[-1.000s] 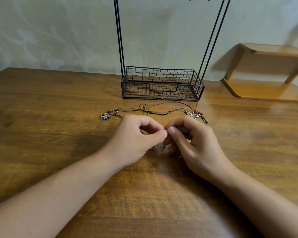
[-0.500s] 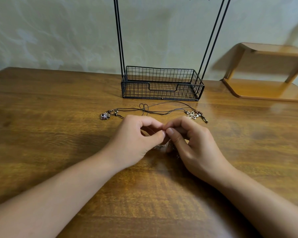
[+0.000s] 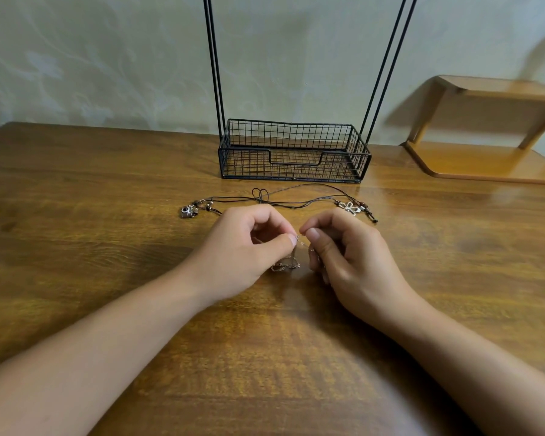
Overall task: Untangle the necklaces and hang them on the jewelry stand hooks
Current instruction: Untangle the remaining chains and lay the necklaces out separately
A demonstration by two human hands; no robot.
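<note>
1. Two bare hands meet over the middle of the brown wood-grain table (image 3: pixel 76 215) in the head view, the only view. The left hand (image 3: pixel 243 250) has its fingers curled, thumb and forefinger pinching a thin silver chain necklace (image 3: pixel 285 265).
2. The right hand (image 3: pixel 346 256), fingers likewise curled, pinches the same chain just beside the left thumb tip. A short stretch of chain runs between the two pinches; the rest hangs down in a small loop that touches the table between the hands.
3. Beyond the hands, dark cord necklaces (image 3: pixel 296 201) lie tangled on the table, their cords crossing in a knot-like loop near the centre. A small silver camera-shaped pendant (image 3: pixel 188 211) lies at the left end, a silver flower-shaped pendant (image 3: pixel 351 207) at the right end.
4. Behind the cords stands the black wire jewelry stand (image 3: pixel 293 152), its mesh basket base on the table and thin paired rods rising out of frame. The hooks are barely visible at the top edge.
5. At far right, a light wooden shelf (image 3: pixel 485 152) rests on the table against the pale wall.
</note>
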